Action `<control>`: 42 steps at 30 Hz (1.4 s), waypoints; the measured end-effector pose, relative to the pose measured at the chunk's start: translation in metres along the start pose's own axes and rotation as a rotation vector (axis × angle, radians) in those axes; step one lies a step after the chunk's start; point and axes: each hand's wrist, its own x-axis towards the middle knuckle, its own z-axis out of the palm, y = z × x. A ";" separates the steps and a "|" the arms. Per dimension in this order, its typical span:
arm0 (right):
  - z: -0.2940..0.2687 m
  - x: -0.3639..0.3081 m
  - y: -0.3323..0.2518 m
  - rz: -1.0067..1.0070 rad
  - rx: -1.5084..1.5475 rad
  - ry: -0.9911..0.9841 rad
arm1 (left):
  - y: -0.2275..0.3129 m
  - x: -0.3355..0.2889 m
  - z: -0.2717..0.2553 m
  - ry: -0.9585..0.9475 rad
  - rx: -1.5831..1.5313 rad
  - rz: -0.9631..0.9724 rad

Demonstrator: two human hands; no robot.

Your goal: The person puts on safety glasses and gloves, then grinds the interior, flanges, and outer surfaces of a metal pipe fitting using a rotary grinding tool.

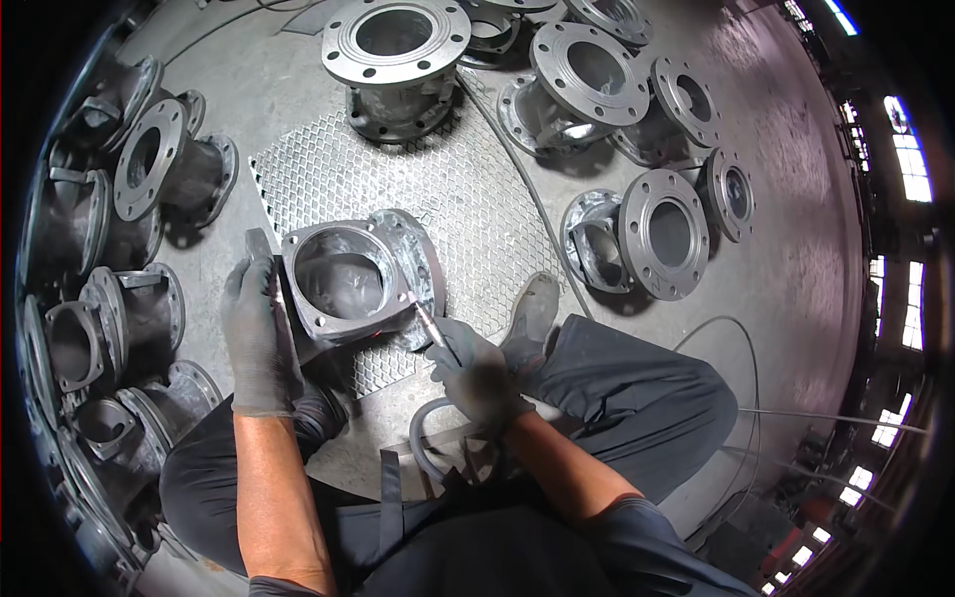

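Observation:
A grey flanged valve body casting (343, 326) rests in front of me, its square-rimmed opening facing up. My left hand (261, 333), in a grey glove, is closed on the flange at the casting's left side; its fingertips are partly hidden. In my gloved right hand (477, 373) is a slim, pen-shaped metal grinder (430, 320), pointing up and left. Its tip is at the rim's near right corner, beside a bolt hole; whether it touches is hard to tell. A grey hose (420, 438) curves below the right hand.
The casting is on an expanded metal mesh sheet (468, 189). One flanged body (396, 50) stands on the mesh's far end. Several more stand on the right (665, 234) and left (149, 159). A dark cable (527, 189) runs along the mesh's right side. My legs flank the work.

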 end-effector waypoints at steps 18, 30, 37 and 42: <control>-0.021 0.125 -0.082 0.026 -0.975 -0.296 | 0.009 -0.018 0.014 0.105 0.094 0.024; -0.009 0.040 -0.038 0.085 -0.860 -0.200 | 0.011 -0.016 0.013 0.070 0.083 -0.014; -0.003 0.072 -0.040 0.036 -0.823 -0.092 | 0.003 -0.018 0.016 0.085 0.006 0.011; -0.005 0.038 -0.027 0.042 -0.828 -0.142 | 0.005 -0.023 0.013 0.111 0.035 0.007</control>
